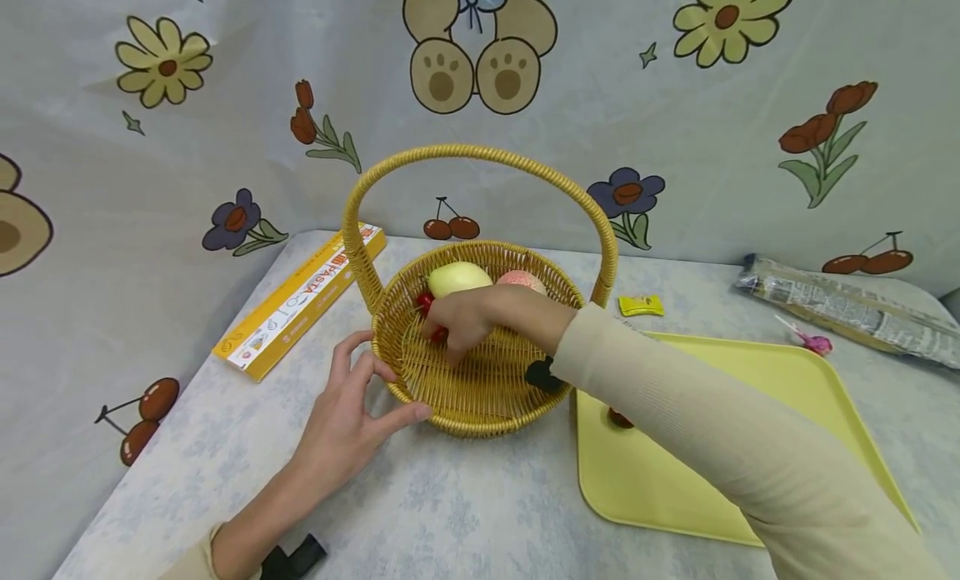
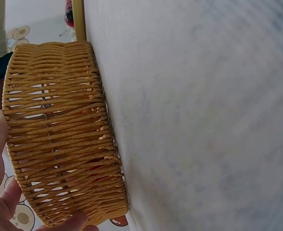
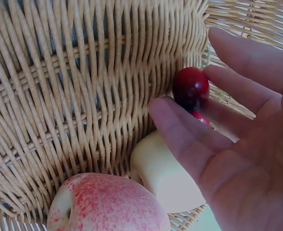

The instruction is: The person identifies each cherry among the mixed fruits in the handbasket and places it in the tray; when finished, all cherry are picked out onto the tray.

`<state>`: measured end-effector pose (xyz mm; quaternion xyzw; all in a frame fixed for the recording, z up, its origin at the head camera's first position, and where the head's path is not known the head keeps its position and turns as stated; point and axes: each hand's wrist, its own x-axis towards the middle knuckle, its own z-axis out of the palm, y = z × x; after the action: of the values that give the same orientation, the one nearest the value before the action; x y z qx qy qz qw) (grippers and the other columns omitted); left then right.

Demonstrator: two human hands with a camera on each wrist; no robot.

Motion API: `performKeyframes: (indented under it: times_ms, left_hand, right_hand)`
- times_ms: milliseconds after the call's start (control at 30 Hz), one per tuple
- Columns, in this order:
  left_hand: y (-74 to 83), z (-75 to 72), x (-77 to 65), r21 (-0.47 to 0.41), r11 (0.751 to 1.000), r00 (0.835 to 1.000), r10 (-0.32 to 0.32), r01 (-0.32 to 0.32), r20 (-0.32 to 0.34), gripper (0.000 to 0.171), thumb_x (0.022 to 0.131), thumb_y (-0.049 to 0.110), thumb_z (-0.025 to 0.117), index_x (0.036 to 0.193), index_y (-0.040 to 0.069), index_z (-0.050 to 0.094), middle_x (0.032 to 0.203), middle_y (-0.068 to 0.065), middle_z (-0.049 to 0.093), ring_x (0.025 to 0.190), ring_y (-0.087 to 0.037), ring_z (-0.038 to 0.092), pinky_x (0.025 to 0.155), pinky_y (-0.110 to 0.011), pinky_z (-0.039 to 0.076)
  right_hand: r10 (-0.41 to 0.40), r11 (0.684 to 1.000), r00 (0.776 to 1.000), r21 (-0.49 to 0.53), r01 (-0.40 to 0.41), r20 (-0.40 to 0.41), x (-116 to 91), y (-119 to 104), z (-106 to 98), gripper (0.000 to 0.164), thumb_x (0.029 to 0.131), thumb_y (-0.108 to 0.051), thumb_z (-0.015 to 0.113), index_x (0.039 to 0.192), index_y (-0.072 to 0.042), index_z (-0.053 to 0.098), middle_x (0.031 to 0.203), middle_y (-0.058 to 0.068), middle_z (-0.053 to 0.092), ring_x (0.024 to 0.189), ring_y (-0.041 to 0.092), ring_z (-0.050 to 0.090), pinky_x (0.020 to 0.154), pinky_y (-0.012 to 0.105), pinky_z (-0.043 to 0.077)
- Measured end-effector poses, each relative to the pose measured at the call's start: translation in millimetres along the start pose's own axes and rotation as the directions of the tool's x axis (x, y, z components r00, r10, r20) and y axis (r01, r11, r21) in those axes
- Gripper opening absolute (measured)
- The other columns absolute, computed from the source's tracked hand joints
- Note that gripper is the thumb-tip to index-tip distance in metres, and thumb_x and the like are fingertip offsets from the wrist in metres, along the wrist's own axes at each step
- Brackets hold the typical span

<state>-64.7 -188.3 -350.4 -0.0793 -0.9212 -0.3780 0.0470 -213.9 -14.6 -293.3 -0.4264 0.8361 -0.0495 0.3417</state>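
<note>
A yellow wicker basket (image 1: 480,426) with a tall arched handle stands on the table. My left hand (image 1: 348,422) holds its near left rim, thumb at the front and fingers round the left side; the left wrist view shows these fingers along the woven wall (image 2: 59,130). Inside the basket is my right hand (image 1: 468,317), its fingers extended beside glossy red cherries (image 3: 190,89). A pale yellow fruit (image 1: 459,277) and a pink-speckled peach (image 3: 108,204) lie against the far wall. The right hand and forearm partly cover the fruit in the head view.
A yellow tray (image 1: 675,488) lies right of the basket, with a small brown thing (image 1: 620,418) partly under the sleeve. Around it are a yellow candy packet (image 1: 641,305), a lollipop (image 1: 813,342) and a printed bag (image 1: 855,305). Left stands a pasta box (image 1: 300,301).
</note>
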Motion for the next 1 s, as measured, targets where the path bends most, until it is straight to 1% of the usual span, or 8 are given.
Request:
performKeyframes:
  times_ms: [100, 200, 367, 533, 667, 767, 900, 1000]
  left_hand:
    - [0.3, 0.7, 0.2, -0.002, 1.0, 1.0, -0.001, 0.001, -0.001, 0.046, 0.078, 0.045, 0.082, 0.094, 0.018, 0.049, 0.154, -0.007, 0.023, 0.071, -0.028, 0.055, 0.055, -0.033, 0.043]
    - [0.4, 1.1, 0.4, -0.004, 1.0, 1.0, 0.0, 0.0, -0.003, 0.046, 0.078, 0.046, 0.082, 0.094, 0.018, 0.049, 0.154, -0.007, 0.023, 0.076, -0.032, 0.057, 0.057, -0.034, 0.043]
    - [0.4, 1.2, 0.8, 0.0, 1.0, 1.0, 0.008, -0.008, -0.005, 0.046, 0.077, 0.046, 0.082, 0.094, 0.018, 0.05, 0.154, -0.009, 0.024, 0.085, -0.036, 0.059, 0.06, -0.034, 0.044]
    - [0.3, 0.9, 0.2, 0.004, 1.0, 1.0, 0.002, -0.002, 0.0, 0.046, 0.078, 0.045, 0.082, 0.094, 0.017, 0.05, 0.153, -0.009, 0.024, 0.08, -0.033, 0.057, 0.059, -0.034, 0.044]
    - [0.2, 0.6, -0.5, 0.012, 1.0, 1.0, -0.004, 0.004, 0.001, 0.046, 0.078, 0.045, 0.082, 0.094, 0.017, 0.049, 0.154, -0.009, 0.023, 0.07, -0.028, 0.054, 0.056, -0.034, 0.042]
    - [0.0, 0.5, -0.7, 0.017, 1.0, 1.0, -0.006, 0.006, -0.003, 0.046, 0.078, 0.045, 0.083, 0.094, 0.017, 0.049, 0.154, -0.009, 0.024, 0.067, -0.026, 0.053, 0.055, -0.034, 0.042]
    - [0.0, 1.0, -0.3, 0.017, 1.0, 1.0, -0.001, 0.001, -0.006, 0.046, 0.077, 0.045, 0.083, 0.094, 0.017, 0.05, 0.153, -0.009, 0.024, 0.072, -0.03, 0.056, 0.057, -0.034, 0.043]
    - [0.3, 1.4, 0.2, 0.014, 1.0, 1.0, 0.006, -0.006, -0.006, 0.045, 0.077, 0.045, 0.083, 0.094, 0.018, 0.05, 0.153, -0.01, 0.024, 0.077, -0.032, 0.057, 0.059, -0.034, 0.044]
  right_hand:
    - [-0.04, 0.999, 0.998, -0.016, 0.039, -0.039, -5, 1, -1, 0.047, 0.09, -0.012, 0.071, 0.136, -0.011, 0.06, 0.131, 0.003, 0.061, 0.115, 0.014, 0.054, 0.099, 0.031, 0.042]
    - [-0.079, 0.997, 0.992, -0.018, 0.077, -0.099, -13, 2, -2, 0.046, 0.09, -0.009, 0.07, 0.135, -0.011, 0.061, 0.131, 0.002, 0.061, 0.113, 0.014, 0.053, 0.097, 0.031, 0.042]
    - [-0.131, 0.99, 0.967, 0.022, 0.139, -0.219, -33, 5, 2, 0.043, 0.09, -0.001, 0.065, 0.132, -0.008, 0.063, 0.127, 0.001, 0.063, 0.105, 0.014, 0.053, 0.095, 0.029, 0.042]
    - [-0.177, 0.978, 0.92, 0.047, 0.206, -0.35, -55, 6, 12, 0.036, 0.092, 0.0, 0.065, 0.127, -0.008, 0.065, 0.119, 0.001, 0.065, 0.098, 0.015, 0.054, 0.091, 0.031, 0.044]
    - [-0.199, 0.97, 0.878, 0.038, 0.239, -0.435, -71, 5, 21, 0.033, 0.092, -0.004, 0.068, 0.125, -0.008, 0.066, 0.118, 0.001, 0.065, 0.102, 0.013, 0.056, 0.091, 0.031, 0.046]
    - [-0.209, 0.965, 0.847, 0.037, 0.259, -0.488, -84, 5, 26, 0.031, 0.091, -0.004, 0.07, 0.121, -0.009, 0.068, 0.113, 0.0, 0.064, 0.099, 0.013, 0.056, 0.087, 0.033, 0.048]
    - [-0.205, 0.96, 0.813, 0.05, 0.275, -0.545, -104, 6, 38, 0.029, 0.089, -0.002, 0.072, 0.117, -0.01, 0.068, 0.108, -0.003, 0.062, 0.094, 0.013, 0.055, 0.084, 0.035, 0.05]
    - [-0.17, 0.962, 0.804, 0.082, 0.261, -0.569, -122, 8, 51, 0.03, 0.089, -0.002, 0.072, 0.116, -0.014, 0.067, 0.108, -0.005, 0.058, 0.094, 0.012, 0.053, 0.082, 0.034, 0.051]
